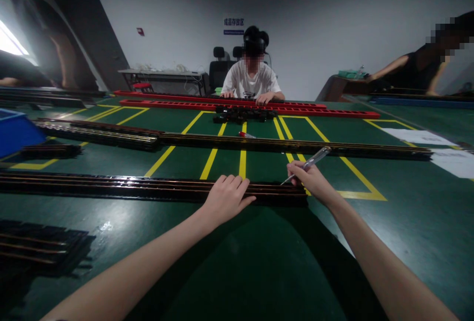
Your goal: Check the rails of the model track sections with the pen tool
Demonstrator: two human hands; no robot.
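Observation:
A long dark rail with copper-coloured strips (pixel 148 187) lies across the green table (pixel 259 247) in front of me. My left hand (pixel 226 197) rests palm down over it, its fingers on the far edge and the thumb stretched out to the right. Near the rail's right end, my right hand (pixel 301 175) is closed on a thin screwdriver with a clear handle (pixel 319 155). The tool slants down to the left, and its tip is at the top of the rail; whether it touches a strip is too small to tell.
Beyond lies another long dark rail bundle (pixel 277 142), with a red-tipped object (pixel 246 135) behind it. Further back are red rails (pixel 340 112), a dark pile (pixel 240 113) and a seated person (pixel 252 74). A blue bin (pixel 18 131) and more strips (pixel 40 249) are at left; papers (pixel 455 162) at right.

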